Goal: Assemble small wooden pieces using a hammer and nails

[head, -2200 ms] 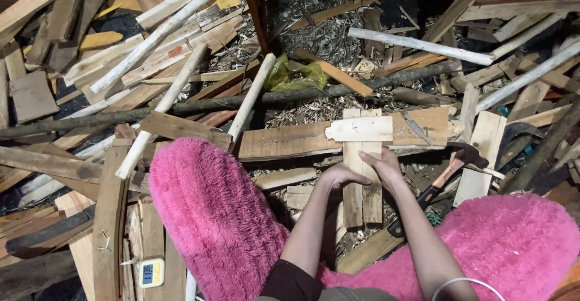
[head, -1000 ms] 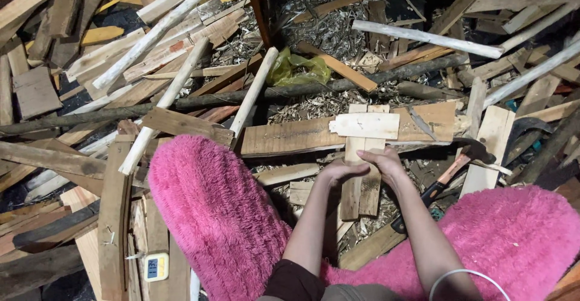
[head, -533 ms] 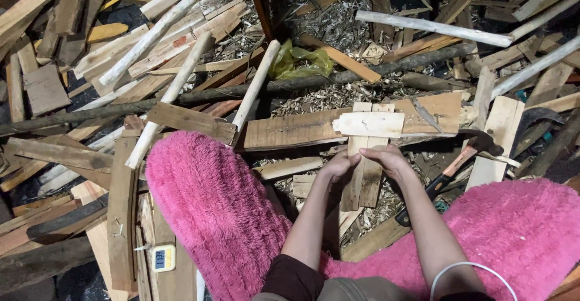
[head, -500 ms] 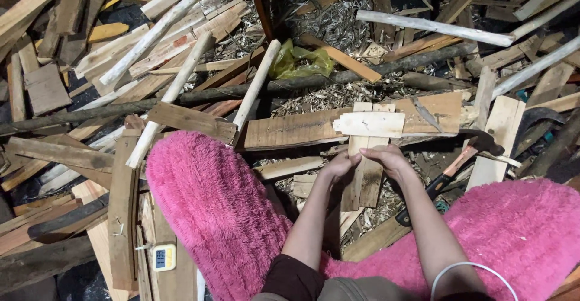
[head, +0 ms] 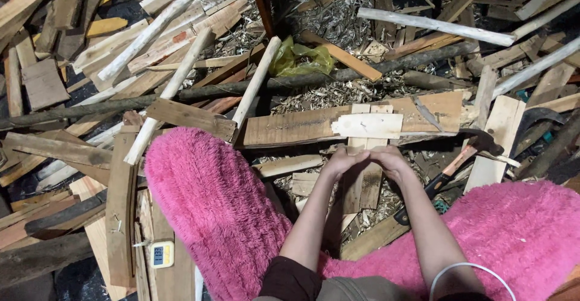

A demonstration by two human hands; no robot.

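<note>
- Pink fuzzy fabric (head: 217, 210) is spread over both knees at the bottom of the view, with a white cable (head: 471, 271) looped at the lower right
- Between the knees, two bare forearms are stretched forward, and the left hand (head: 343, 161) and right hand (head: 389, 160) are brought together, fingertips touching, over an upright slat (head: 361, 186)
- Both hands are curled around the slat's upper part; how firmly it is gripped cannot be told
- Just beyond the fingers, a pale crosspiece (head: 367, 125) is laid across the slat, resting on a wide plank (head: 314, 124)
- A hammer (head: 465, 156) with a red-and-black handle is seen just right of the right hand, lying among the scrap
- At lower left, a small yellow meter (head: 161, 254) is set on boards
- Farther off, a dark branch (head: 290, 83) and a yellow-green bag (head: 299, 60) are seen amid shavings, with pale poles (head: 435, 25) and offcuts piled behind
</note>
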